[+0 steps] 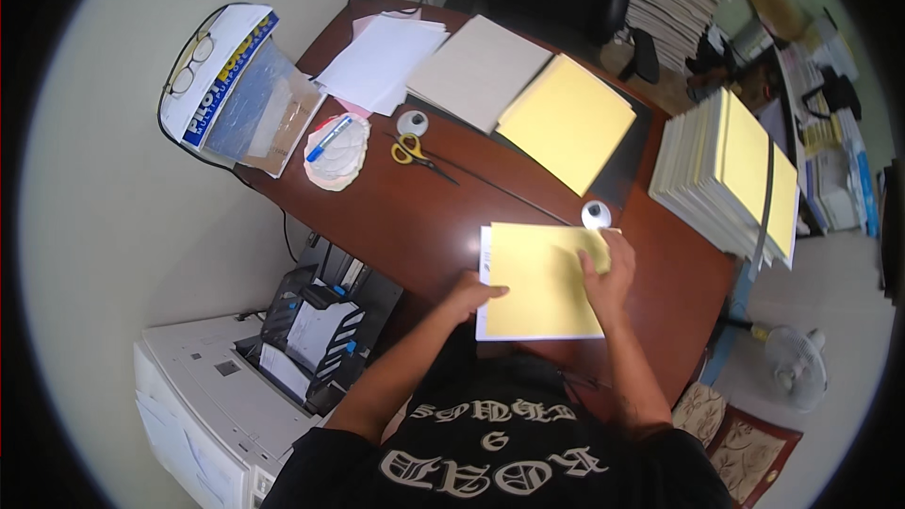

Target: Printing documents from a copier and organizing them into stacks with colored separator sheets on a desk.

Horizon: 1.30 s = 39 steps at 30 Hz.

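A yellow sheet (537, 283) lies over white paper (483, 325), close in front of my body at the desk's near edge. My left hand (472, 295) grips this stack by its left edge, thumb on top and the fingers hidden underneath. Over the right edge, near the far right corner, is my right hand (611, 272). Its thumb and fingers are spread apart, and the hand casts a shadow on the yellow surface. Just beyond that corner sits a small white round object with a dark centre (596, 214).
Scissors with yellow handles (417, 153) lie on the brown desk (452, 208). Behind them are white sheets (385, 60), grey sheets (481, 71) and yellow sheets (569, 120). A tall strapped stack (721, 170) stands right. A printer (205, 382) is at left, a fan (795, 367) at right.
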{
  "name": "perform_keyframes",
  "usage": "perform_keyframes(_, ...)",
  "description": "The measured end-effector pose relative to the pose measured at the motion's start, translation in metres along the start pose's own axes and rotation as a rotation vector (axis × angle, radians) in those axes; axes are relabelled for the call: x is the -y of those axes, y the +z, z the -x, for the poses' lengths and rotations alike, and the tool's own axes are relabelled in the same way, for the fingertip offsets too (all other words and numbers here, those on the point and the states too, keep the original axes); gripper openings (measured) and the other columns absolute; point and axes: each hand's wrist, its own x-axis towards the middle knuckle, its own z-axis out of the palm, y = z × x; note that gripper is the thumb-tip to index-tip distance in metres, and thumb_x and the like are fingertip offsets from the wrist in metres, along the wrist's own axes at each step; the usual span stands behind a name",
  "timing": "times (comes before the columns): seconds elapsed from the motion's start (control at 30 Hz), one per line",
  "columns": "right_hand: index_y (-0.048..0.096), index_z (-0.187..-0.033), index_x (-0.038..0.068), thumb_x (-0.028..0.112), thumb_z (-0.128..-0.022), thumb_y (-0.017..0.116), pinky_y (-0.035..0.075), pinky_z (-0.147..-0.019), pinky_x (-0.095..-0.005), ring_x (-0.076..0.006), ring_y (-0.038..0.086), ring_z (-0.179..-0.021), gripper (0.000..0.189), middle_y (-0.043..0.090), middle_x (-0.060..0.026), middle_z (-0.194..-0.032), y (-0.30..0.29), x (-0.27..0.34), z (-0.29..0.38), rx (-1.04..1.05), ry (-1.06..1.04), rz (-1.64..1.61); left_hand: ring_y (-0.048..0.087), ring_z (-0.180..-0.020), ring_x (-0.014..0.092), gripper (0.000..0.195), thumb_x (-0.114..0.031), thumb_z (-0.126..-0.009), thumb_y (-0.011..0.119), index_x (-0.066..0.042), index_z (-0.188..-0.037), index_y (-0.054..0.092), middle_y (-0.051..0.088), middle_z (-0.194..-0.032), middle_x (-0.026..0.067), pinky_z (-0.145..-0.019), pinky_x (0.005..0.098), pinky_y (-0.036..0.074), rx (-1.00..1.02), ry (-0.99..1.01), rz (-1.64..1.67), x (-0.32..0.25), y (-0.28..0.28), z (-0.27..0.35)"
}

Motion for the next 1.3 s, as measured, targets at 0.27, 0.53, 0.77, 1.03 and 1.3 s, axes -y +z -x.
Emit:
perform_keyframes(0.27, 0.057, -0.112, -0.003, 0.021, -0.069, 0.074, 0.042, -0.092, -0.0404, -0.0374, 0.053, -0.107, 0.051, 0.056, -0.0234, -0.115, 0.188, 0.093, -0.189, 0.324, -0.449, 0.019, 0.065, -0.083, 0.023, 0.034, -0.013, -0.074, 0.07, 0.003, -0.102, 0.062, 0.066, -0.096, 0.0162, -0.075, 0.0321, 0.05, 0.028, 0.066, -0.082, 0.012, 0.0, -0.012)
perform_keyframes(0.53, 0.063, -0.097, 0.002, 0.031, -0.071, 0.074, 0.045, -0.089, -0.0394, -0.031, 0.06, -0.097, 0.041, 0.064, -0.0174, -0.097, 0.227, 0.136, -0.225, 0.809, -0.214, 0.464, 0.065, -0.084, 0.029, 0.033, -0.02, -0.073, 0.07, 0.002, -0.098, 0.065, 0.066, -0.093, 0.0203, -0.078, 0.0345, 0.05, 0.059, 0.054, -0.167, -0.003, -0.009, 0.0)
perform_keyframes(0.77, 0.066, -0.095, 0.007, 0.029, -0.068, 0.075, 0.048, -0.083, -0.0404, -0.0341, 0.061, -0.09, 0.036, 0.065, -0.0176, -0.09, 0.219, 0.13, -0.244, 0.873, -0.28, 0.45, 0.065, -0.085, 0.03, 0.034, -0.019, -0.073, 0.069, 0.002, -0.099, 0.064, 0.065, -0.094, 0.021, -0.078, 0.0349, 0.05, 0.077, 0.068, -0.141, -0.005, -0.008, 0.0)
perform_keyframes(1.03, 0.061, -0.109, 0.005, 0.025, -0.065, 0.077, 0.045, -0.09, -0.0378, -0.0328, 0.056, -0.102, 0.051, 0.061, -0.0178, -0.106, 0.211, 0.14, -0.232, 0.922, -0.249, 0.494, 0.065, -0.085, 0.029, 0.033, -0.018, -0.073, 0.07, 0.002, -0.099, 0.064, 0.065, -0.093, 0.0205, -0.078, 0.0346, 0.05, 0.011, 0.114, -0.139, 0.007, -0.004, -0.008)
perform_keyframes(1.3, 0.059, -0.114, 0.005, 0.018, -0.066, 0.074, 0.045, -0.091, -0.0352, -0.0325, 0.056, -0.103, 0.051, 0.061, -0.017, -0.108, 0.21, 0.13, -0.24, 1.0, -0.338, 0.424, 0.066, -0.083, 0.027, 0.032, -0.018, -0.073, 0.07, 0.002, -0.098, 0.065, 0.066, -0.093, 0.0196, -0.076, 0.0334, 0.05, 0.018, 0.067, -0.132, 0.007, -0.006, -0.009)
